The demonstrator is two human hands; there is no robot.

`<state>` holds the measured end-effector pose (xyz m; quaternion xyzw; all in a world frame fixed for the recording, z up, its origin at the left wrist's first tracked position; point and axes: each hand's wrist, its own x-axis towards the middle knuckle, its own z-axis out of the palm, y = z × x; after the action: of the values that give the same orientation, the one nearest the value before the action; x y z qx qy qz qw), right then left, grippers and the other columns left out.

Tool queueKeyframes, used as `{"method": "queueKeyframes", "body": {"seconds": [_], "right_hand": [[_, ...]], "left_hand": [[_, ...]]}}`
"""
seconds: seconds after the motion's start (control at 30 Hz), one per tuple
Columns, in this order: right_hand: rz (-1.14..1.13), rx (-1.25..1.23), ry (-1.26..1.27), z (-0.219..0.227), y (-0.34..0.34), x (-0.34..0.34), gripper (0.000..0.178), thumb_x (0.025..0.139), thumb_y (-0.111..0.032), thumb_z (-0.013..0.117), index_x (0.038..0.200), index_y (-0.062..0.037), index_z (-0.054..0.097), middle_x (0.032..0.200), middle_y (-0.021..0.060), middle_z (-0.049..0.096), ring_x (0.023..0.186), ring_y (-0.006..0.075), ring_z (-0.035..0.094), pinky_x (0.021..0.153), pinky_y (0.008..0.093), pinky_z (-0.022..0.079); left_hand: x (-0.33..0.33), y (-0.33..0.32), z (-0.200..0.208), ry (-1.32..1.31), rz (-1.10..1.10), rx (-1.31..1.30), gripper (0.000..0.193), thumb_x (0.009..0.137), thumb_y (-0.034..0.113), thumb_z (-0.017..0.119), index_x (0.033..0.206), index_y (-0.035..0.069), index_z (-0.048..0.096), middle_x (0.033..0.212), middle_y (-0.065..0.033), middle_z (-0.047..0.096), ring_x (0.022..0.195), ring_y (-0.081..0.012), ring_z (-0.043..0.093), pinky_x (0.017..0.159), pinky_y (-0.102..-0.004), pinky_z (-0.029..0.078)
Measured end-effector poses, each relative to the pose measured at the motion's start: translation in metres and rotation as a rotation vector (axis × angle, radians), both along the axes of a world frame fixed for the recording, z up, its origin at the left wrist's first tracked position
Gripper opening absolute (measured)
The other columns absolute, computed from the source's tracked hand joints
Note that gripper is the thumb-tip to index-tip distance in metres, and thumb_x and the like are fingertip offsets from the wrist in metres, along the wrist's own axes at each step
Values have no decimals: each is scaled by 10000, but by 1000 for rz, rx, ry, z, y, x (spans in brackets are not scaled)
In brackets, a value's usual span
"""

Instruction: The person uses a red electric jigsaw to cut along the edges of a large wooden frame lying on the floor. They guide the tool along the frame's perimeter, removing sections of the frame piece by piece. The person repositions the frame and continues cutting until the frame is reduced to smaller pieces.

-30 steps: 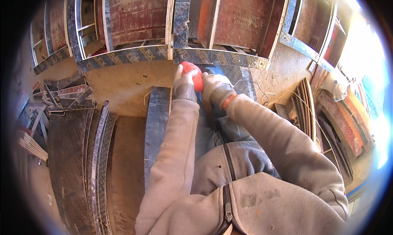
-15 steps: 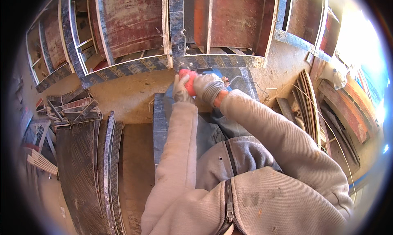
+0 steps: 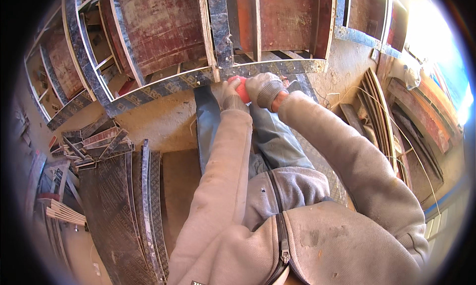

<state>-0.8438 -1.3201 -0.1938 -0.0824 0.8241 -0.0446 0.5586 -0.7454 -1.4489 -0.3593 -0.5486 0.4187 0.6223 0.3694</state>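
Note:
Both gloved hands meet around a red hand tool (image 3: 241,89) at the front edge of a wooden panel frame. My left hand (image 3: 230,94) is closed on its left side. From the right, my right hand (image 3: 262,88) wraps it, with the glove's grey knitted cuff at the wrist. Fingers cover most of the tool, so its exact kind is hidden. Right in front of the hands runs the frame's dark plywood edge strip (image 3: 282,67), dotted with pale chips. Whether the tool touches the strip I cannot tell.
Reddish panels (image 3: 156,32) with wooden ribs stand across the far side. Scrap strips (image 3: 94,138) are piled at left, above dark plywood sheets (image 3: 106,205). Curved boards (image 3: 379,116) lean at right, with a thin cable (image 3: 414,153) looping past them.
Both hands have moved forward with the red tool, closer to the plywood edge strip. Less of the tool shows now. The whole view has shifted a little.

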Motion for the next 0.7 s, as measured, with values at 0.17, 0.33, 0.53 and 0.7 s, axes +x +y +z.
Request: {"method": "queueKeyframes", "body": {"seconds": [0.17,0.33,0.53,0.7], "right_hand": [[7,-46,-25,-13,-12,17,193,856,-195,729,1007,-94,796,974,115,802,930,277,786,792,408,617],[-14,15,18,-34,-3,22,235,853,-209,730,1030,-58,763,1031,151,785,898,281,787,756,420,625],[-340,-22,-12,-11,-1,53,325,846,-212,745,1059,16,655,945,236,762,868,365,778,737,447,621],[-299,-66,31,19,-25,76,542,759,-217,830,1140,75,578,934,229,749,889,388,759,763,444,619]], "left_hand": [[18,-17,16,-29,391,197,292,925,155,708,1208,121,642,1194,-97,697,1009,-315,709,887,-498,590],[-7,11,12,78,169,-23,571,875,92,782,1412,83,587,1347,-127,662,1140,-284,687,990,-445,558],[-6,-2,60,54,-19,-148,786,828,77,853,1532,-1,514,1456,-127,613,1238,-246,640,1031,-392,533],[-5,-25,109,33,146,-86,728,863,-7,817,1525,-20,515,1478,-178,587,1266,-248,628,1040,-356,544]]}}
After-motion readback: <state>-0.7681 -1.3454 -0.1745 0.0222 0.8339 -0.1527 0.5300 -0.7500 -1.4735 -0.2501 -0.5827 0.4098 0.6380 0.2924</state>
